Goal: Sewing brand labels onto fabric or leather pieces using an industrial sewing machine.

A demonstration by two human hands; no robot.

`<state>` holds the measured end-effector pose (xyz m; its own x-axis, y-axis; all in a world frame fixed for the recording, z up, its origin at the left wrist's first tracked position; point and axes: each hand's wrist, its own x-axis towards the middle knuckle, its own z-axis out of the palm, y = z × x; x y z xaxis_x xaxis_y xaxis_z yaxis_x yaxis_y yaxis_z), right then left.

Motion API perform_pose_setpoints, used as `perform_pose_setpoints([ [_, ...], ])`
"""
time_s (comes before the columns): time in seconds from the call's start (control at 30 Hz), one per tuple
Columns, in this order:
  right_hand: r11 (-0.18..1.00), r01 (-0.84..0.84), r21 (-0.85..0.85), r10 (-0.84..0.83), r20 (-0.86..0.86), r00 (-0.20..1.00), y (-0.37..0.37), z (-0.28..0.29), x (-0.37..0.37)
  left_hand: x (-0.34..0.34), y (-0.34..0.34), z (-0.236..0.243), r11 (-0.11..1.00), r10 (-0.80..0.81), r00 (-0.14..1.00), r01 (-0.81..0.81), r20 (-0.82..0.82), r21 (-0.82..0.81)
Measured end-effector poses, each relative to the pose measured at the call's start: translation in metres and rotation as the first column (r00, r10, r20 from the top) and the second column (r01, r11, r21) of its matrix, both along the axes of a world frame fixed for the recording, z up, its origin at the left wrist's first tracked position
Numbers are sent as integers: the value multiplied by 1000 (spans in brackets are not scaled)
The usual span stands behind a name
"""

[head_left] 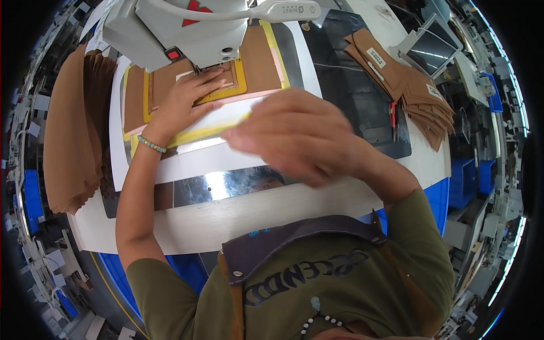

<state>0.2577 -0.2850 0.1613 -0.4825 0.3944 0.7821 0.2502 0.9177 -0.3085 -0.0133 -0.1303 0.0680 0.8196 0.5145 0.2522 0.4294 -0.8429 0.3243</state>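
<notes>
My left hand [190, 102] lies with fingers apart on the yellow frame [241, 89] and brown pieces [260, 62] under the head of a white sewing machine [215, 39]; its fingertips are beside the presser foot. My right hand [294, 136], blurred by motion, is raised over the lower right of the white sheet [306, 68] and yellow-edged holder, fingers bent; whether anything is between them I cannot tell.
A tall stack of brown pieces [65, 130] stands at the left of the white table [340, 198]. At the right lie brown labelled pieces [425, 113], red-handled snips [394, 119] and a screen [430, 48]. Blue bins [462, 181] stand beyond the table.
</notes>
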Motion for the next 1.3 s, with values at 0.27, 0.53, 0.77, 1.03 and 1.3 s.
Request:
perform_pose_setpoints([
  [0.27, 955, -172, 242, 291, -646, 705, -96, 86, 39, 3, 15, -5, 992, 123, 992, -123, 2, -18],
  [0.53, 917, -190, 352, 388, -666, 637, -133, 97, 36, 0, 11, -9, 961, 193, 981, -182, 33, -207],
  [0.77, 803, -442, 400, 567, -741, 360, -120, 106, 16, -33, -1, -12, 948, 305, 952, -301, 31, -99],
  [1.03, 692, -383, 612, 694, -420, 584, -71, 97, 18, -67, -1, -9, 953, 302, 940, -301, 159, -35],
  [1.3, 971, 158, -177, -74, 406, 911, -8, -30, 21, -125, 49, -23, 718, 696, 684, -671, 217, -186],
])
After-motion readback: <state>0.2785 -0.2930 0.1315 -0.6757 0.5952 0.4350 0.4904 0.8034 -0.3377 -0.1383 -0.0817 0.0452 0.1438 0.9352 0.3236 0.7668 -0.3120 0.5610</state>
